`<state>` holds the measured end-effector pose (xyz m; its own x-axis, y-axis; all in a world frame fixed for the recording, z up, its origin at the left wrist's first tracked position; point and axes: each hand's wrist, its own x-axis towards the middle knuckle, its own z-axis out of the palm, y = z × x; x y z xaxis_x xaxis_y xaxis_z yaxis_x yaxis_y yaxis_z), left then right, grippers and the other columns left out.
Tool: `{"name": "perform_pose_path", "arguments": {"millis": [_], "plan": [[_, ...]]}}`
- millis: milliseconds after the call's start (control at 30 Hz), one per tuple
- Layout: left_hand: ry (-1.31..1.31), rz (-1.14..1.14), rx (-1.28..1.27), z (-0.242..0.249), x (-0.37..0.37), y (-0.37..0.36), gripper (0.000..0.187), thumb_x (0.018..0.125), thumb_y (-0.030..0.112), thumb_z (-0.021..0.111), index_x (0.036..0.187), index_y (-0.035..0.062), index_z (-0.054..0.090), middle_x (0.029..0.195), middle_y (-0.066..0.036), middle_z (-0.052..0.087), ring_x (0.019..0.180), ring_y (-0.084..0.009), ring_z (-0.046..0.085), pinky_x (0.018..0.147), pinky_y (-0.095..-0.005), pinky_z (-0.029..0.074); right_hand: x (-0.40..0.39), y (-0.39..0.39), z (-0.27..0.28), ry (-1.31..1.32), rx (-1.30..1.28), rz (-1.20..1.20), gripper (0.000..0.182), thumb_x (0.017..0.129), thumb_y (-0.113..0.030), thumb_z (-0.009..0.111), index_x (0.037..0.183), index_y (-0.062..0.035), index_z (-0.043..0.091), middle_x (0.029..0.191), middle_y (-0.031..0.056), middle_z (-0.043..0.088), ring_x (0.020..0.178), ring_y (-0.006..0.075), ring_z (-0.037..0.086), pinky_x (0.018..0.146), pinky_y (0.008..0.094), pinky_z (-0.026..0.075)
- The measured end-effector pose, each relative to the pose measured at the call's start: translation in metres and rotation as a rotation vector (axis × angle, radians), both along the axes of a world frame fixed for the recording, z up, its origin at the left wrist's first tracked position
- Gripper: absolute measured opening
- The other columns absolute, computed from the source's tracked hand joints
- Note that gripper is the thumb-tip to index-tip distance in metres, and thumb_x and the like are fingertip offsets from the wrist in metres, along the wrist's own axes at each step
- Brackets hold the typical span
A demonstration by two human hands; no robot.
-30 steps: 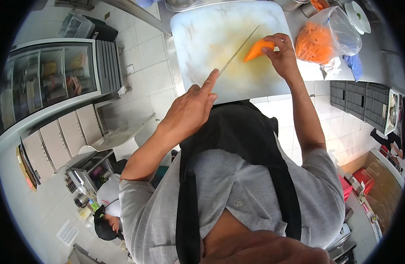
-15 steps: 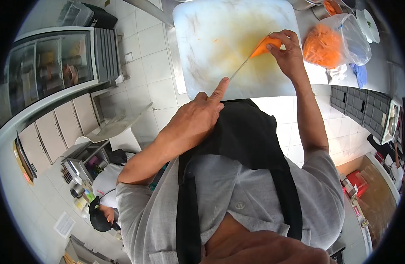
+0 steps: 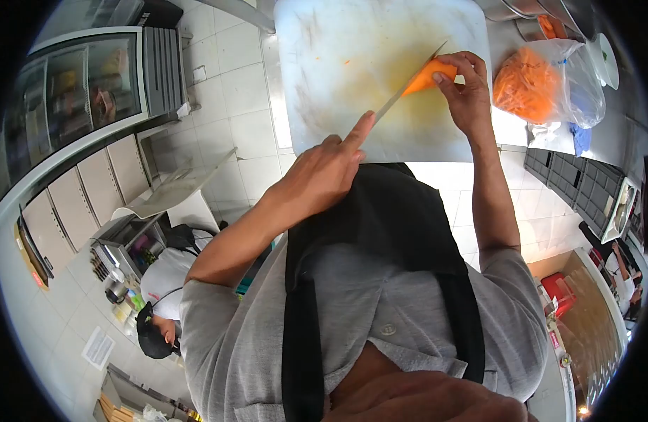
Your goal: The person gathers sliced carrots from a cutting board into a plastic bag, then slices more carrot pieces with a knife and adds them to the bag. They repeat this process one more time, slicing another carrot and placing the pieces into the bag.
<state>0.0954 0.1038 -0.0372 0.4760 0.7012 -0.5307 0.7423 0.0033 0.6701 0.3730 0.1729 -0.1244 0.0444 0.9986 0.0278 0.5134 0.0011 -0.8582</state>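
Observation:
My left hand is closed around the handle of a knife, its index finger stretched along the top of the blade. The handle is hidden inside the hand. Against the blade lies an orange carrot piece, with the knife tip showing past its far side. My right hand pinches the thick end of the carrot between thumb and fingers. Both hands work over a white cutting board, stained yellowish in the middle. A few tiny orange bits lie on its left half.
Right of the board, a clear plastic bag of orange shreds rests on the metal counter, near a white plate and a blue cloth. A grey crate stands lower right. Behind on the left, a person in a black cap is bent over.
The knife has slid forward along the carrot, so its tip reaches further beyond it and more of the blade's flat side shows. The right hand keeps its hold. The view has shifted slightly.

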Motion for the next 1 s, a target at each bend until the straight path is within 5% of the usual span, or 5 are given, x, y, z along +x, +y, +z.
{"name": "perform_pose_path", "arguments": {"millis": [267, 367, 600, 1000], "plan": [[-0.14, 0.022, 0.212, -0.072, 0.046, 0.032, 0.06, 0.102, 0.017, 0.049, 0.157, 0.0158, 0.025, 0.095, -0.023, 0.062, 0.089, -0.0423, 0.06, 0.082, -0.0484, 0.048, 0.002, 0.002, 0.003, -0.074, -0.015, 0.02, 0.029, 0.088, -0.008, 0.073, 0.116, -0.0121, 0.067, 0.122, 0.0089, 0.051, 0.117, 0.02, 0.053, 0.081, 0.0306, 0.061], [-0.212, 0.024, 0.228, -0.068, 0.039, 0.037, 0.06, 0.102, 0.017, 0.049, 0.157, 0.0164, 0.026, 0.093, -0.022, 0.061, 0.087, -0.0413, 0.061, 0.081, -0.0483, 0.048, 0.005, 0.002, 0.001, -0.051, -0.01, 0.049, 0.029, 0.088, -0.007, 0.073, 0.116, -0.0122, 0.066, 0.123, 0.0087, 0.049, 0.115, 0.0194, 0.054, 0.081, 0.0303, 0.061], [-0.031, 0.028, 0.032, 0.024, 0.005, 0.003, 0.06, 0.101, 0.018, 0.051, 0.156, 0.0171, 0.027, 0.092, -0.022, 0.061, 0.084, -0.041, 0.061, 0.079, -0.048, 0.049, 0.006, 0.005, 0.003, -0.051, 0.015, 0.086, 0.028, 0.087, -0.007, 0.074, 0.114, -0.0127, 0.066, 0.121, 0.0077, 0.049, 0.112, 0.0184, 0.054, 0.079, 0.0294, 0.061], [-0.117, 0.068, 0.105, -0.04, 0.036, 0.01, 0.064, 0.101, 0.015, 0.048, 0.158, 0.0187, 0.02, 0.09, -0.026, 0.059, 0.08, -0.0436, 0.061, 0.076, -0.0508, 0.049, 0.006, 0.005, 0.005, -0.058, -0.034, 0.066, 0.029, 0.088, -0.007, 0.073, 0.115, -0.0139, 0.066, 0.121, 0.0067, 0.048, 0.107, 0.0169, 0.056, 0.08, 0.0295, 0.06]]}}
